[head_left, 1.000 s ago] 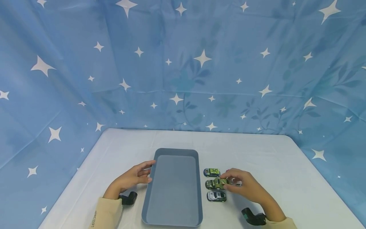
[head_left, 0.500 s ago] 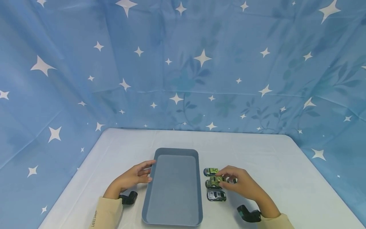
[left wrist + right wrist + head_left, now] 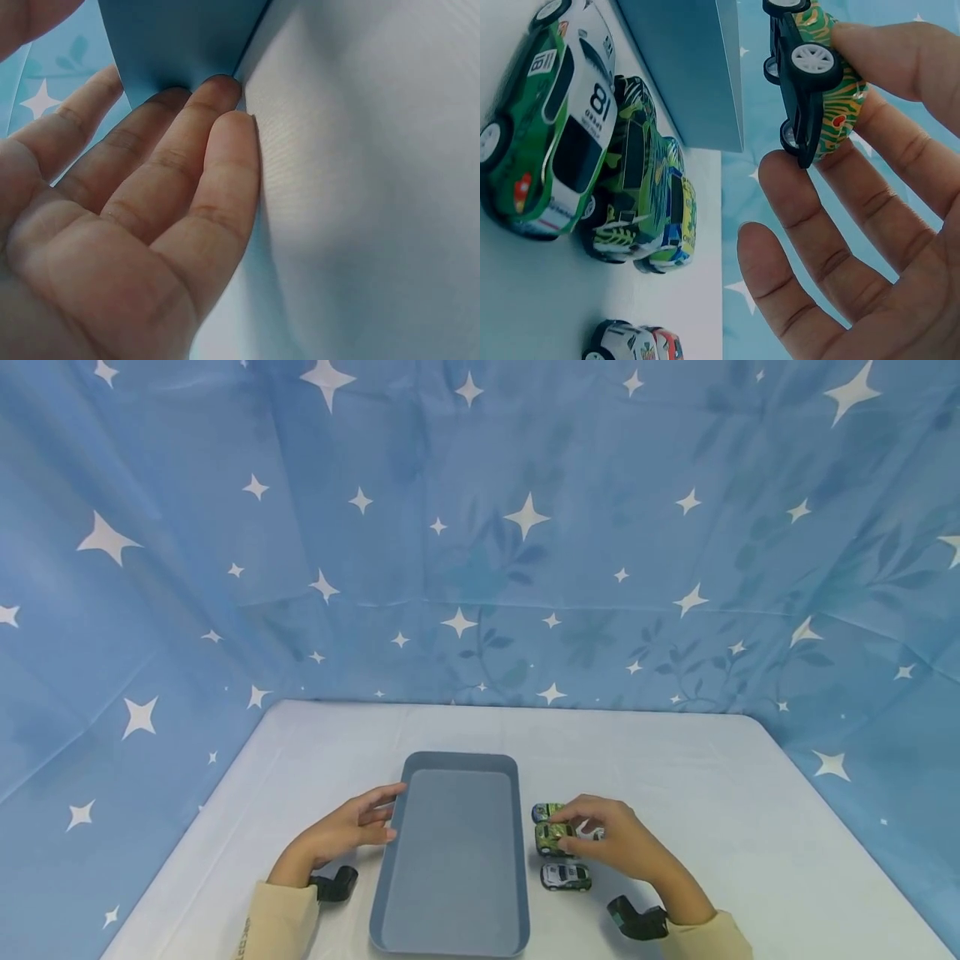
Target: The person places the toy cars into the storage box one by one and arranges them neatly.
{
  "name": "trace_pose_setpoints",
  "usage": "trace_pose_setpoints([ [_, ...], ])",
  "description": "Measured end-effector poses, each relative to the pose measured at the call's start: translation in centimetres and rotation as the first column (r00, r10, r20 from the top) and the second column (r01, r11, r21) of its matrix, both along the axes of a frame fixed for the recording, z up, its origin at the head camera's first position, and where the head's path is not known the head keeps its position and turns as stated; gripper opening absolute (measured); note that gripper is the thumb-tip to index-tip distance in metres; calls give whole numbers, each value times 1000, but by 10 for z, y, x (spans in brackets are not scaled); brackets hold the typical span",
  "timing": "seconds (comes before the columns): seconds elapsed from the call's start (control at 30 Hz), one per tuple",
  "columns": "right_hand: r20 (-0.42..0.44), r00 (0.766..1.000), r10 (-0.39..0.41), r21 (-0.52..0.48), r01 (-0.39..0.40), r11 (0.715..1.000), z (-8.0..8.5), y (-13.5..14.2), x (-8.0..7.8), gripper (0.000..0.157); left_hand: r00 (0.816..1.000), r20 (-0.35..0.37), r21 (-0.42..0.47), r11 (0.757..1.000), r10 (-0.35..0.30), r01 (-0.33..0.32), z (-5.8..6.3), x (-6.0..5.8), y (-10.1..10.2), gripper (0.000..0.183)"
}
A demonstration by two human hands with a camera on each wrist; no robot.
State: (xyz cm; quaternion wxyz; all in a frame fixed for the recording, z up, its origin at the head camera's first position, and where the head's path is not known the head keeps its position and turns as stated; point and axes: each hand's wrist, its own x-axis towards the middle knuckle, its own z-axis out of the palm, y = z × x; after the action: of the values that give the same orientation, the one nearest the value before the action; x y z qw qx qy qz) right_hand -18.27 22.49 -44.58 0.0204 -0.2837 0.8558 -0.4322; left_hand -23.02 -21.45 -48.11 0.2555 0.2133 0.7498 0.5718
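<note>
My right hand (image 3: 618,843) pinches a green-and-orange patterned toy car (image 3: 832,94) between thumb and fingers. The car is off the table, its wheels and dark underside facing the right wrist camera. Below it stand a white-and-green toy car marked 18 (image 3: 577,112), a dark green patterned toy car (image 3: 630,180) and a yellow-and-blue toy car (image 3: 679,217), side by side. To their left lies a blue-grey tray (image 3: 453,860). My left hand (image 3: 337,831) rests against the tray's left side, its extended fingertips touching the outer wall.
A white toy car (image 3: 621,341) and a red-and-white toy car (image 3: 667,345) stand apart from the row, mostly hidden by the right hand in the head view. White cloth covers the table (image 3: 675,777). A blue star-patterned curtain (image 3: 480,568) rises behind it.
My right hand has moved left with the green-and-orange toy car, toward the tray's right edge. My left hand and the tray stay put.
</note>
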Motion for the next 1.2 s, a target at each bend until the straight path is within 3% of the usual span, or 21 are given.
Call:
trace_pose_setpoints([
  [0.7,-62,997,-50,64,54,996,0,-18,-6,21,1000,1,7,1000,-14,14,-5,0,-2,82],
  [0.9,-46,999,-3,21,4,1000,1,-23,-11,22,1000,-1,6,1000,-13,13,-5,-1,-1,82],
  [1.2,-6,1000,-17,44,17,999,0,-29,-19,23,1000,-4,-3,1000,-16,16,-2,0,-1,82],
])
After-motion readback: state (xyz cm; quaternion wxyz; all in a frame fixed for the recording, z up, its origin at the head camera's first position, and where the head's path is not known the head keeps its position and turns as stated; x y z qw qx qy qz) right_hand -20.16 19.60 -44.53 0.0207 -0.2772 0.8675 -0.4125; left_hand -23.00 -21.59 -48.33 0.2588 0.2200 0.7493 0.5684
